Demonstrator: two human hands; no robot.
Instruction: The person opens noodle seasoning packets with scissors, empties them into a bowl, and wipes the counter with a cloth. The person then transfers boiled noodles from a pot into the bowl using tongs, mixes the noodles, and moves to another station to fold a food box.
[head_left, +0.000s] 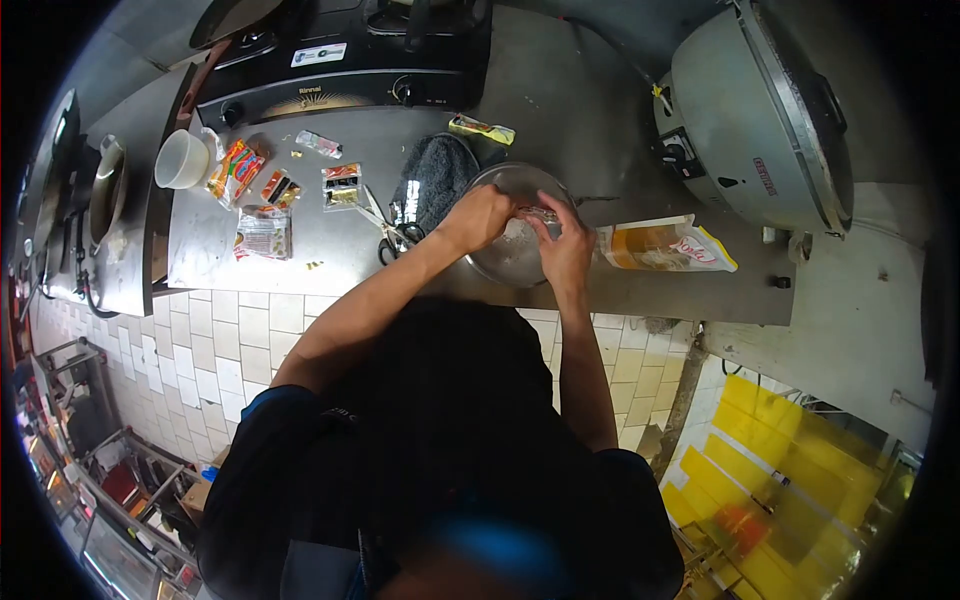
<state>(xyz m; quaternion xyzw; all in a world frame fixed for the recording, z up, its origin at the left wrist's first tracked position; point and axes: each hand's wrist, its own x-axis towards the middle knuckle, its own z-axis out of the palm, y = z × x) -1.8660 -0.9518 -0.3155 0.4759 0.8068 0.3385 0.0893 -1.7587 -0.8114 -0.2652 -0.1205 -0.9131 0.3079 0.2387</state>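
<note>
Left hand [478, 218] and right hand [568, 242] pinch small shiny packet [540, 214] over bowl [497, 266]. Scissors [386, 230] left of hands, printed bag [660, 247] just right.

One head-worn view looks steeply down and forward, close over the near edge of the counter [365, 275] — reaching the stove [360, 84] along its far edge.

A kitchen, with gas stove [345, 92], large lidded cooker [735, 110] and metal worktop [330, 240].
</note>
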